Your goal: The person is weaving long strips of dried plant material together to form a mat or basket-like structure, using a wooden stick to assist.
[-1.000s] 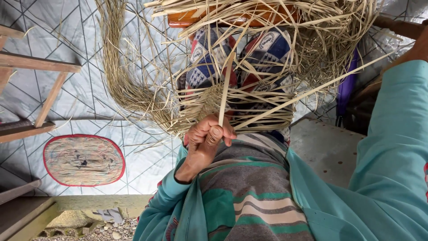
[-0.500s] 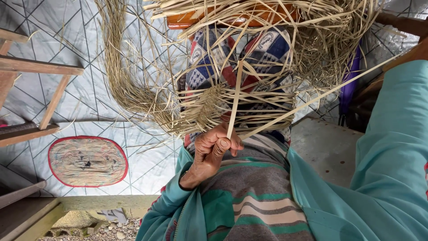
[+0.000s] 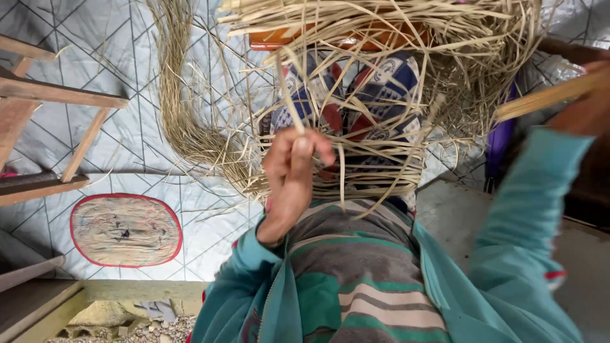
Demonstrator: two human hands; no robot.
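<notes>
While a loose tangle of pale straw strips (image 3: 406, 57) fills the top centre of the frame, only partly woven and with many ends hanging free, much of the plaiting looks left to do. Lower centre, the left hand (image 3: 289, 174) rises on a bent wrist, fingers pressed together around a single strip (image 3: 287, 95). At the upper right edge, the right hand (image 3: 588, 105) grips a bundle of strips (image 3: 546, 96), its fingers blurred.
</notes>
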